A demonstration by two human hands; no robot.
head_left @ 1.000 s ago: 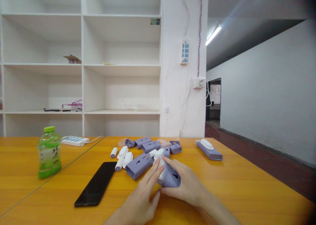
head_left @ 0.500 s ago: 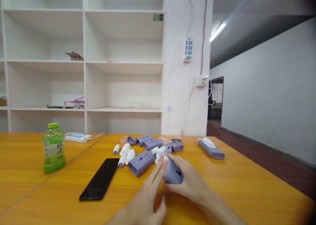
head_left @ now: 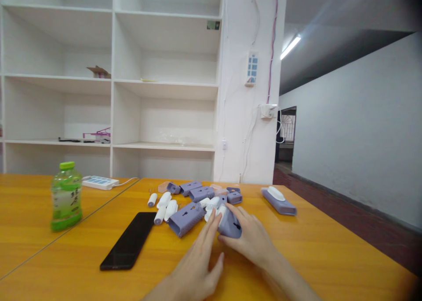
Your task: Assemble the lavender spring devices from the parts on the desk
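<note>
Both hands work over the desk, close to a loose spread of purple and white parts. Right hand is wrapped round a purple casing: thumb below, fingers over the top, a dark keyhole-shaped slot showing on the exposed face. This held casing is clear of the heap's near edge, just right of a second, larger-looking purple sleeve lying on its side.

Left hand is flat and long, fingers together, thumb standing well apart; it grips nothing. Its fingertips lie at a white piece on the casing's left side. Whether they press on it or merely rest there is hard to tell, as the knuckles hide the contact.

Step in hand, by judgement: steadying the casing in the right hand while the left settles or aligns the white piece against it. The next move seems to call for a firm right hold and even pressure from the left fingertips, with the piece kept square.

Near the right side of the desk, well apart, sits another purple casing with a white oval part on top.
</note>
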